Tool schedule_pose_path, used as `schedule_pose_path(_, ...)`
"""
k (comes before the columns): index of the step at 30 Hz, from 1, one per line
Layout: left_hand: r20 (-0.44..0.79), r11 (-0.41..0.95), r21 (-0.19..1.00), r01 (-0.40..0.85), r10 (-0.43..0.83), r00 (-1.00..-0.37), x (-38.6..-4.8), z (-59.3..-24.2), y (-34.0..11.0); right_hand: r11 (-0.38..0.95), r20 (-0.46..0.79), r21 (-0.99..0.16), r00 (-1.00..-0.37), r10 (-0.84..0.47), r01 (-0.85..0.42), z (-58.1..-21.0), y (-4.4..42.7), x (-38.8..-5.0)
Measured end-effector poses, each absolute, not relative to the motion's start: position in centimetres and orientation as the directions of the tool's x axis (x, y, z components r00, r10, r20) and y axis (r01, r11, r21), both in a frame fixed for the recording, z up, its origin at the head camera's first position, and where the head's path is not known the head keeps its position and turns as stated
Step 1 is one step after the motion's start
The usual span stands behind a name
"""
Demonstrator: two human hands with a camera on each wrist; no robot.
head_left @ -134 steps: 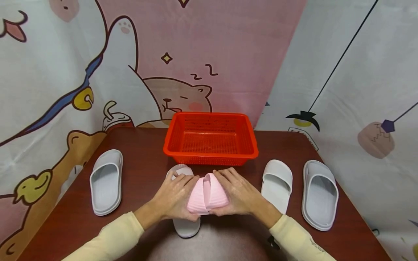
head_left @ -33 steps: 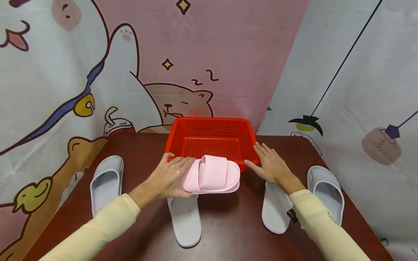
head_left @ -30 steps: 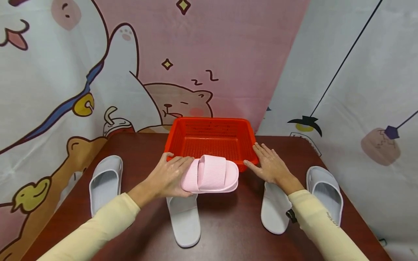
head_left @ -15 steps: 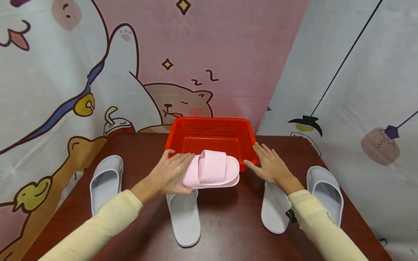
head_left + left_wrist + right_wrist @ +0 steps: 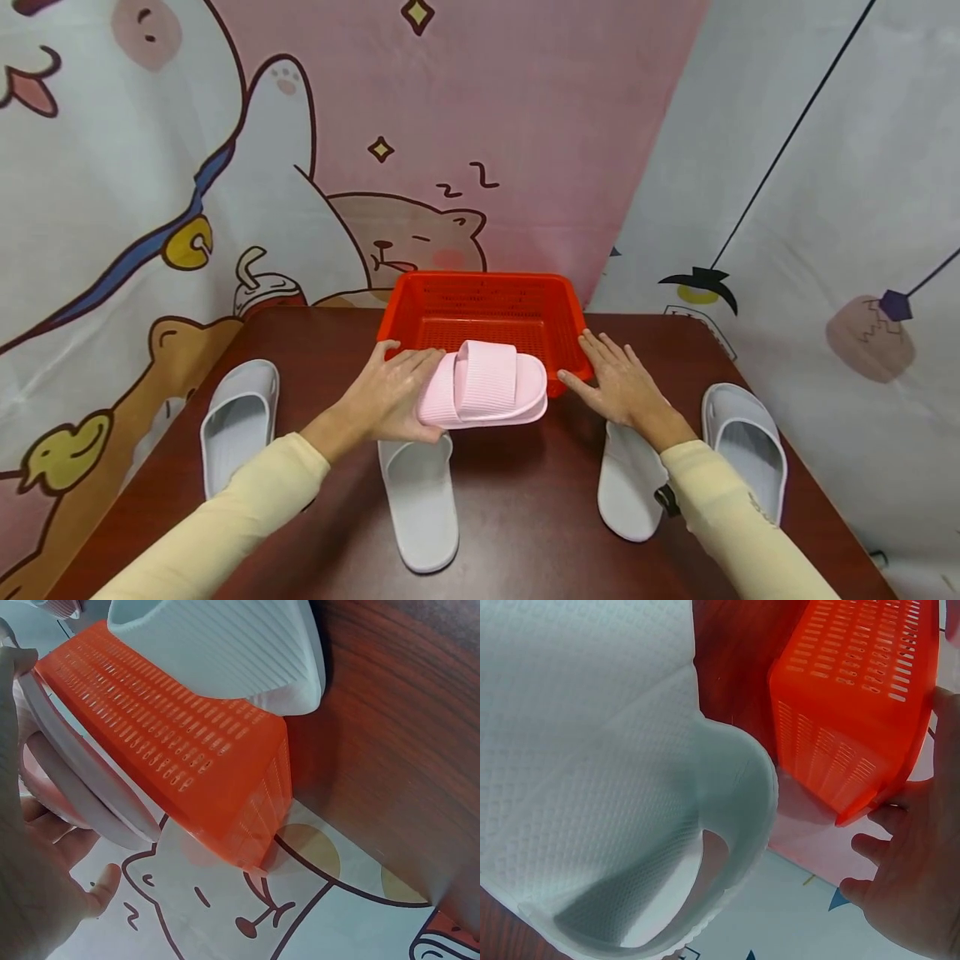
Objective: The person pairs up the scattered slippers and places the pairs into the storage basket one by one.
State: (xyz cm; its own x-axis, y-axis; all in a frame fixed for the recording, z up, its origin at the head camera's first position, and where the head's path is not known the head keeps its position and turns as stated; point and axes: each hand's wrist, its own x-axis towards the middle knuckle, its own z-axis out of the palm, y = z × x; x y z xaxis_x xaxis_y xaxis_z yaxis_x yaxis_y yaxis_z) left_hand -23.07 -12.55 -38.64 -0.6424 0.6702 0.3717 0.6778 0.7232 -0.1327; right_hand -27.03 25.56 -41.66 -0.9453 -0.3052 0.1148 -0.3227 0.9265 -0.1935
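In the head view my left hand (image 5: 390, 396) grips a pair of pink slippers (image 5: 487, 383) by one end. They lie sideways, pressed together, above the table and just in front of the red basket (image 5: 487, 282). The left wrist view shows their edges (image 5: 94, 787) side by side near the basket's perforated wall (image 5: 161, 724). My right hand (image 5: 621, 383) touches the basket's right front corner with spread, straight fingers. In the right wrist view its fingertips meet the basket rim (image 5: 922, 750). Inside, the visible part of the basket holds nothing.
On the brown table (image 5: 525, 533), a white slipper (image 5: 420, 504) lies below my left hand and another white slipper (image 5: 630, 487) under my right wrist. Grey closed-toe slippers stand at the left (image 5: 240, 425) and right (image 5: 745, 450). A printed cloth (image 5: 525, 125) hangs behind.
Earlier both hands held the pink slippers; my right hand has since let go and moved to the basket. The slippers have turned sideways and, lately, shifted slightly up towards the basket.
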Motion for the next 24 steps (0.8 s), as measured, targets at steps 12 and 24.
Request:
schedule_pose_path(12, 0.367, 0.736, -0.066, 0.674, 0.646, -0.669, -23.9, -38.2, -12.5, 0.929, 0.107, -0.194, -0.948, -0.300, -0.316, -41.6, 25.6, -27.2)
schedule_pose_path(24, 0.320, 0.758, -0.022, 0.652, 0.624, -0.713, -24.6, -37.7, -12.3, 0.925, 0.103, -0.217, -0.950, -0.295, -0.311, -41.6, 25.5, -27.2)
